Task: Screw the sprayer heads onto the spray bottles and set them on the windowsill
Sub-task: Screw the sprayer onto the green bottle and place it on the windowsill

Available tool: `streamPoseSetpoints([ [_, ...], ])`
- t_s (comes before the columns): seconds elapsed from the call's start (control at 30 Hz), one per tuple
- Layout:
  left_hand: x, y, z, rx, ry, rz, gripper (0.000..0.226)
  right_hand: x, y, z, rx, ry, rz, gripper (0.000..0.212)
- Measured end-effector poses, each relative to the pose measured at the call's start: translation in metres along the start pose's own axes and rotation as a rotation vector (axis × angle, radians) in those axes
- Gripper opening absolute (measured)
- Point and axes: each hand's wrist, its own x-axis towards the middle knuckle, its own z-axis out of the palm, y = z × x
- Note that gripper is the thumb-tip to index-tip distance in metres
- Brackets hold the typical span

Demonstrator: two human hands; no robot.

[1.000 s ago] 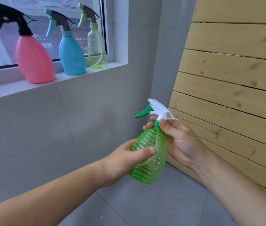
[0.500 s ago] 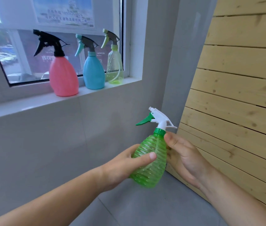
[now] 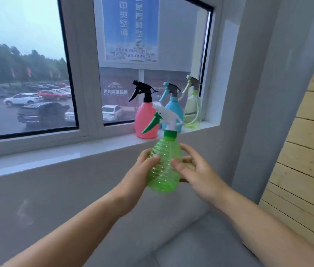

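A ribbed green spray bottle (image 3: 164,166) stands upright in the air just below the windowsill (image 3: 56,157), its white sprayer head (image 3: 166,117) with green trigger seated on the neck. My left hand (image 3: 138,174) grips its left side. My right hand (image 3: 196,170) holds its right side, thumb on the front. On the sill behind stand a pink bottle (image 3: 145,120) with a black head, a blue bottle (image 3: 174,110) with a teal head and a clear yellow-green bottle (image 3: 192,110).
A grey tiled wall (image 3: 46,199) runs under the sill. A grey column (image 3: 264,93) and a slatted wooden panel (image 3: 306,160) close off the right. The window (image 3: 27,74) shows a car park; a blue poster (image 3: 131,29) hangs on the glass.
Both hands have lifted the green bottle up toward the sill. My right hand left the sprayer collar and moved down onto the bottle's body. The view has tilted upward to the window.
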Motion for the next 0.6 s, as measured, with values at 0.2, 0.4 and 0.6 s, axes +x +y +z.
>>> streamPoseSetpoints([
  [0.2,0.03,0.061,-0.073,0.229,0.157,0.117,0.042,0.08,-0.044,0.061,-0.053,-0.036,-0.141,0.025],
  [0.4,0.048,0.081,-0.118,0.342,0.245,0.084,0.035,0.129,-0.048,0.109,-0.088,-0.052,-0.105,0.04],
  [0.6,0.07,0.068,-0.137,0.325,0.423,0.049,0.042,0.152,-0.039,0.131,-0.172,0.0,-0.104,0.05],
])
